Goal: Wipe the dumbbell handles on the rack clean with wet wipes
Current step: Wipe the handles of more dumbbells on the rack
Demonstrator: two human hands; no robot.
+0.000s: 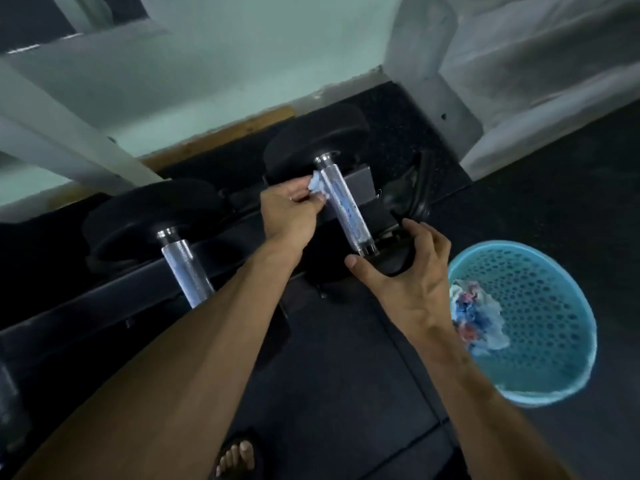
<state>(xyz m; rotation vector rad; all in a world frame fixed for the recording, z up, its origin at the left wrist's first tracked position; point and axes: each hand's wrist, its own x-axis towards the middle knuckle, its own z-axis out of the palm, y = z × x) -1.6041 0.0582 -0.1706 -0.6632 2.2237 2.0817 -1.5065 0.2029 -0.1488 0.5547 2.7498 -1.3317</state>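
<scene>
Wiping is under way on the right-hand of 2 dumbbells lying across the dark metal rack (114,289). The person's left hand (289,211) pinches a small crumpled pale-blue wet wipe (317,187) and presses it against the far end of that dumbbell's knurled silver steel handle (346,211), just below its black round far weight head (315,140). Faint bluish streaks along the handle suggest moisture, though whether the whole length is covered I cannot tell. The right hand (405,268) curls its thumb and fingers around the near black weight head (391,258) of the same dumbbell, apparently steadying it.

The second knurled silver handle (185,271), to the left, lies untouched; whether it is already cleaned cannot be judged. A round perforated turquoise plastic basket (540,306) on the floor to the right holds a wad of used wipes (474,313), so I judge the job partly done, with at least this handle left to finish.
</scene>
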